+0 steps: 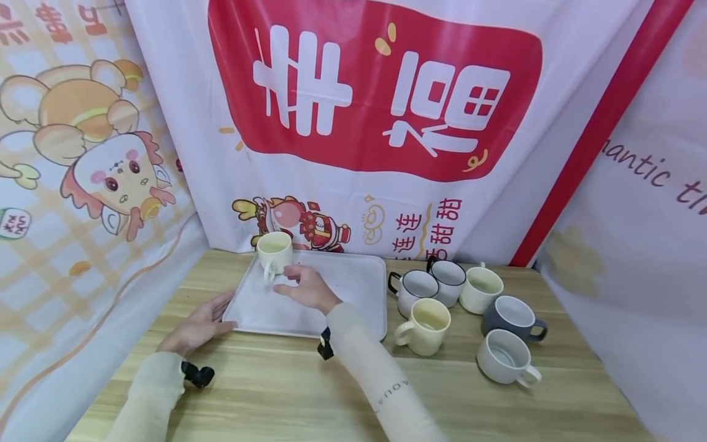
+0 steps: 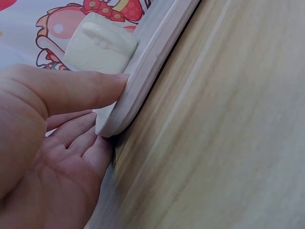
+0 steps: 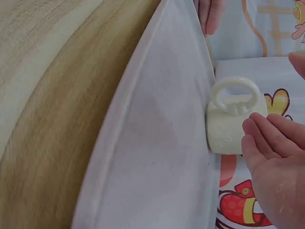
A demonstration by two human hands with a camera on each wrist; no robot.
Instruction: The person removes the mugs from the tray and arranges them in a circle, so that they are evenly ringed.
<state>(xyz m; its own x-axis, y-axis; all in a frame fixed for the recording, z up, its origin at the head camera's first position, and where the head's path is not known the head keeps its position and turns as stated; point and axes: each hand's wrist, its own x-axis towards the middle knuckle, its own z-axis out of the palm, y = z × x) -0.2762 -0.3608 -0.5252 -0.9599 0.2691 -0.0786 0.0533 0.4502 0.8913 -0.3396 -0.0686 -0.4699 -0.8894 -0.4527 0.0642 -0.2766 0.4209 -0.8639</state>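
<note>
A cream mug (image 1: 274, 253) stands upright at the back left of a white tray (image 1: 348, 294), its handle toward the front. Close by its right side is my right hand (image 1: 306, 287), fingers extended and thumb held apart from them. In the right wrist view, those fingertips (image 3: 255, 136) come right up to the mug (image 3: 226, 129). My left hand (image 1: 200, 322) lies at the tray's front left corner. The left wrist view shows its straight thumb (image 2: 86, 90) touching the tray rim (image 2: 126, 107), with the other fingers straight along the side edge.
Right of the tray stand two white mugs with dark rims (image 1: 418, 286), a yellow mug (image 1: 423, 328), a pale green mug (image 1: 479, 299), a dark grey mug (image 1: 509, 325) and a light grey cup (image 1: 499, 362). Printed cloth (image 1: 375, 215) hangs behind and on both sides of the wooden table (image 1: 265, 393).
</note>
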